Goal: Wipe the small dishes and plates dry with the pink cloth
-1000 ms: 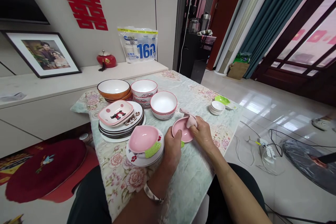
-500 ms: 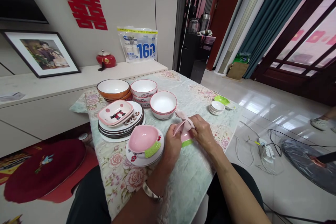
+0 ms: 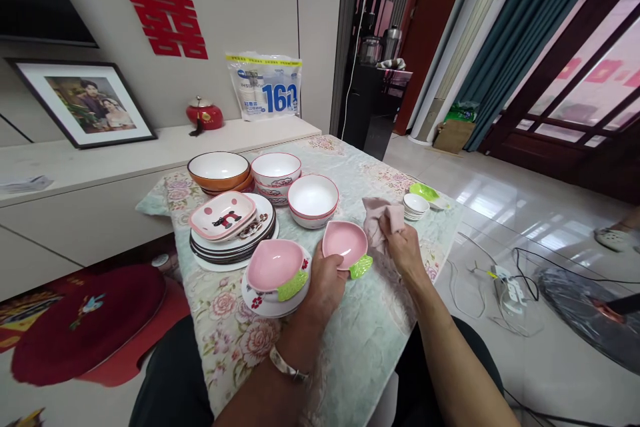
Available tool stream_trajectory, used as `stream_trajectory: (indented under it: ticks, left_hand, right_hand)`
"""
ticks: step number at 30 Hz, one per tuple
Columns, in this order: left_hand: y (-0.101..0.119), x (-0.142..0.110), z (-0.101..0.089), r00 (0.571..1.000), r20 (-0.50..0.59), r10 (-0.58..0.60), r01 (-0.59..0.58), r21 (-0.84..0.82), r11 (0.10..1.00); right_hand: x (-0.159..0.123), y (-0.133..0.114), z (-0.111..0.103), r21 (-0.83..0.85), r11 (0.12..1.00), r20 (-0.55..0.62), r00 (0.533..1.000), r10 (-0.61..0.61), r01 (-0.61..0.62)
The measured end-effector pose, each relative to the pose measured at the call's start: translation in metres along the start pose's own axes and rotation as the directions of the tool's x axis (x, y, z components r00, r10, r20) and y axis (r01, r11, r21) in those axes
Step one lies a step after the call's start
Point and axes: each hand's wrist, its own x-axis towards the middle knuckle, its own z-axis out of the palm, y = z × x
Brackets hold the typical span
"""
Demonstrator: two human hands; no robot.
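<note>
In the head view, gripping a pink bowl with a green leaf-shaped handle in the left hand, with the thumb laid over the rim and the fingers mostly hidden beneath. Keeping it over the middle of the table, inward from the right-hand edge. Wearing a silvery bracelet on the same wrist. Clutching a bunched pale pink cloth tightly in the right hand, just beside the bowl's rim; cannot tell contact between the two.

Stacked toward the left edge: a twin bowl on flower-patterned white plates, and behind, a pink-rimmed dish with a figure printed inside, on top of dark-rimmed plates. Lined up nearer the far edge: orange-brown bowls, tall patterned bowls and red-rimmed white bowls. Set close to the right corner: small white dishes, just beside a green dish.

Standing past the far edge, on a white cabinet: a framed photo, a red pot and a plastic bag.
</note>
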Motion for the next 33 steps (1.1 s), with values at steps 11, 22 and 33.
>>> stream_trajectory:
  ticks: [11,22,33]
  left_hand:
    - [0.001,-0.016,0.009,0.966,0.245,-0.078,0.046,0.132,0.990]
    - [0.008,-0.013,0.008,0.974,0.212,-0.081,0.069,0.062,0.996]
    - [0.004,-0.009,0.002,0.970,0.218,-0.107,0.101,0.035,0.994]
  right_hand:
    - [-0.023,-0.025,0.037,-0.675,0.687,0.241,0.960,-0.140,0.269]
    - [-0.012,-0.024,0.022,-0.373,0.688,0.603,0.726,-0.330,0.623]
    - [0.000,-0.006,0.011,-0.433,0.852,-0.117,0.920,-0.375,0.292]
